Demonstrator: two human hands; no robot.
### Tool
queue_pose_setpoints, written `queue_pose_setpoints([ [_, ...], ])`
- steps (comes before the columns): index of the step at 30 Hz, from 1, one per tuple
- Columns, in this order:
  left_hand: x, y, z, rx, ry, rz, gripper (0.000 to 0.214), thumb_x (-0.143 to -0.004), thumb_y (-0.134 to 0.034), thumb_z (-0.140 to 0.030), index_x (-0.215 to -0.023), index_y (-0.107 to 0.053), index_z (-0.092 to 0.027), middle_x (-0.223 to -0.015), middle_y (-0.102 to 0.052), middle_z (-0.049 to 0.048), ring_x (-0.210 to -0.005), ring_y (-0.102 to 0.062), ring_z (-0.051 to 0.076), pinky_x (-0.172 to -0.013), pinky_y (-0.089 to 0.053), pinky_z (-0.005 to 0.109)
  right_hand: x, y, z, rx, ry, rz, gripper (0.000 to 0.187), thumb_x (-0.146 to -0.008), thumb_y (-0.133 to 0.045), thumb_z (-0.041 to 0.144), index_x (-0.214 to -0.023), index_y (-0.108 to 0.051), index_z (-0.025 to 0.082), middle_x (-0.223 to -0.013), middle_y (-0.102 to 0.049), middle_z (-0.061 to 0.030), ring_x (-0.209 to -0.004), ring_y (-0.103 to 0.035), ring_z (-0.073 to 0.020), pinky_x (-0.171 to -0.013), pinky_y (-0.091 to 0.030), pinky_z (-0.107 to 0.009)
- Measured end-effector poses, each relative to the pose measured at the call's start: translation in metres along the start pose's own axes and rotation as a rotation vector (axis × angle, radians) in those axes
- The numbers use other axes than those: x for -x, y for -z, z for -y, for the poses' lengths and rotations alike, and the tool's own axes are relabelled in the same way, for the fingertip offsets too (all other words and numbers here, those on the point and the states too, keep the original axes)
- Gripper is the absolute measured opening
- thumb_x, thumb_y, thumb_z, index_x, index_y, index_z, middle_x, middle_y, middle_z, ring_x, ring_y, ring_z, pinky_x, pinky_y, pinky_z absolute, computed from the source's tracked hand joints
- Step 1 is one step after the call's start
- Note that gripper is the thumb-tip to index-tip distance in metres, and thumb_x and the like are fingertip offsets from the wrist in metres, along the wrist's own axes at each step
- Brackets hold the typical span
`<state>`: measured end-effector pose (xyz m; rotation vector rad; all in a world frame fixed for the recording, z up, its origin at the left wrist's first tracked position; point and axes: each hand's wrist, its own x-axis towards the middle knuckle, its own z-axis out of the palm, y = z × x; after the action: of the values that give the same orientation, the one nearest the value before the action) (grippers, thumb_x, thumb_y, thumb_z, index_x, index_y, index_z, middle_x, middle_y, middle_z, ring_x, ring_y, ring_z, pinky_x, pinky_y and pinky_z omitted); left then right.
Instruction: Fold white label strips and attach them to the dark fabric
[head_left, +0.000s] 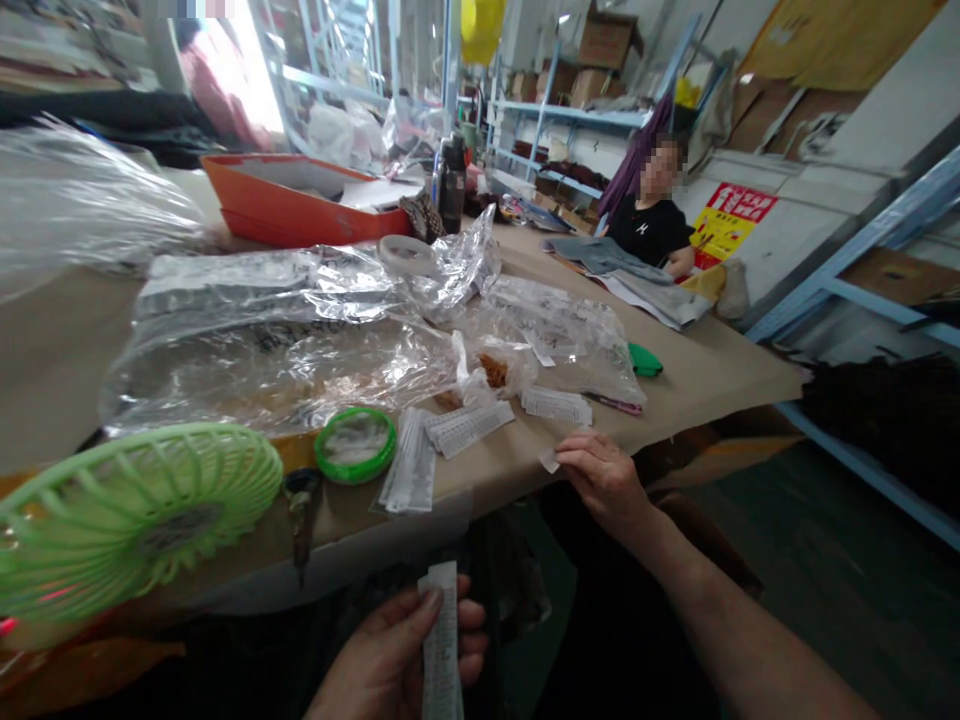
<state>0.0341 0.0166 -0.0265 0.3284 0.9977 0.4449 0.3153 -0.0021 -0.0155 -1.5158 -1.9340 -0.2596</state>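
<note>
Low in front of me, my left hand (pixel 390 645) is closed around narrow printed label strips (pixel 444 645), the thumb pressed on top. At the table's front edge my right hand (pixel 611 485) pinches a small whitish slip (pixel 550 461); whether it is paper or film I cannot tell. On the table between the hands lie a fanned stack of white label strips (pixel 411 465) and a second bundle of printed strips (pixel 471 428). Another small pile of labels (pixel 556 405) sits just beyond my right hand, beside a pen (pixel 619 403).
A green fan (pixel 142 520), a tool with a dark handle (pixel 301 515) and a round green-rimmed dish (pixel 355 446) stand at the left. Clear plastic bags (pixel 300 330) and a tape roll (pixel 407 255) lie behind. Farther back are an orange box (pixel 300 222) and a seated person (pixel 652 225).
</note>
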Motion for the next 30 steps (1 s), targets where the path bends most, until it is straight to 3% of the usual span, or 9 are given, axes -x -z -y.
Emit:
queue_pose_setpoints([
  [2,0.001,-0.001,0.0,0.0,-0.011,0.02,0.017,-0.069,-0.073,-0.016,-0.084,-0.069,-0.009,-0.069,-0.073,0.0095,-0.059,-0.068,0.019,-0.057,-0.056,0.03,-0.001,0.0,0.012,-0.092,-0.028,-0.055,0.013,-0.088,-0.052,0.013,-0.089,-0.063,0.02,-0.089,-0.067,-0.0054,-0.091,-0.06,-0.0191,-0.082,-0.049,-0.036],
  [5,0.004,-0.004,-0.001,0.01,-0.011,0.076,0.013,-0.074,-0.069,-0.016,-0.085,-0.069,-0.009,-0.07,-0.073,0.0098,-0.059,-0.067,0.019,-0.059,-0.056,0.031,-0.006,-0.009,0.052,-0.331,-0.033,-0.152,0.013,-0.087,-0.054,0.013,-0.087,-0.062,0.023,-0.091,-0.064,-0.0041,-0.099,-0.058,-0.0203,-0.087,-0.048,-0.04],
  [7,0.007,-0.005,-0.003,0.043,-0.006,0.156,0.014,-0.076,-0.065,-0.017,-0.087,-0.069,-0.008,-0.071,-0.072,0.01,-0.059,-0.067,0.018,-0.059,-0.055,0.031,-0.006,-0.02,0.085,-0.474,0.056,-0.085,0.012,-0.087,-0.054,0.016,-0.084,-0.064,0.022,-0.09,-0.062,-0.0043,-0.101,-0.056,-0.0209,-0.086,-0.048,-0.04],
  [11,0.011,0.0,-0.007,0.147,-0.075,0.206,0.013,-0.073,-0.067,-0.014,-0.083,-0.07,-0.007,-0.073,-0.071,0.0085,-0.06,-0.063,0.013,-0.052,-0.047,0.02,0.002,-0.047,0.127,-0.501,0.279,0.052,0.015,-0.085,-0.058,0.014,-0.075,-0.065,0.023,-0.079,-0.063,0.0009,-0.093,-0.056,-0.0158,-0.099,-0.039,-0.041],
  [16,0.012,0.01,-0.006,0.203,-0.107,0.153,0.01,-0.067,-0.071,-0.013,-0.077,-0.071,-0.009,-0.071,-0.071,0.0067,-0.061,-0.063,0.013,-0.055,-0.046,0.021,0.014,-0.064,0.132,-0.482,0.331,0.14,0.019,-0.088,-0.054,0.014,-0.074,-0.064,0.023,-0.078,-0.065,0.003,-0.095,-0.056,-0.014,-0.103,-0.033,-0.038],
  [24,0.013,0.011,-0.003,0.242,-0.085,0.188,0.017,-0.064,-0.074,-0.014,-0.079,-0.072,-0.007,-0.072,-0.071,0.0076,-0.059,-0.062,0.012,-0.051,-0.045,0.019,0.014,-0.063,0.131,-0.554,0.372,0.226,0.023,-0.091,-0.047,0.014,-0.078,-0.064,0.022,-0.079,-0.068,0.0026,-0.099,-0.057,-0.0133,-0.105,-0.032,-0.038],
  [30,0.015,0.014,-0.001,0.265,-0.094,0.162,0.009,-0.069,-0.071,-0.011,-0.078,-0.07,-0.008,-0.065,-0.068,0.0034,-0.055,-0.06,0.008,-0.047,-0.043,0.015,0.014,-0.058,0.133,-0.588,0.348,0.249,0.015,-0.087,-0.057,0.015,-0.097,-0.064,0.023,-0.086,-0.071,0.0017,-0.101,-0.057,-0.0171,-0.103,-0.035,-0.042],
])
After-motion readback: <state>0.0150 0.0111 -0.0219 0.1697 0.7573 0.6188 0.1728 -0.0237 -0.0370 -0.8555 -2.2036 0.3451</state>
